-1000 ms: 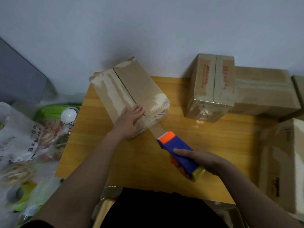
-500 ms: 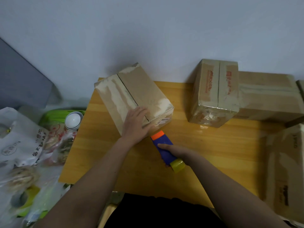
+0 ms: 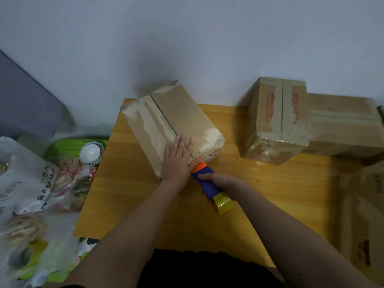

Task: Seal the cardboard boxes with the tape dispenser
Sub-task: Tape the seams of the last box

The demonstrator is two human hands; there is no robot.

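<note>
A cardboard box lies at an angle on the wooden table, its top seam running away from me. My left hand presses flat on the box's near end, fingers straight across the seam. My right hand grips a blue tape dispenser with an orange head and a yellowish tape roll at its back. The orange head touches the box's near edge, just beside my left thumb.
A taped box stands on end at the back right, with a long box behind it and another box at the right edge. Plastic bags and a white bowl crowd the left, off the table.
My right hand has brought the dispenser from out over the table up against the box's near edge. My left hand slid a little further onto the box top.
</note>
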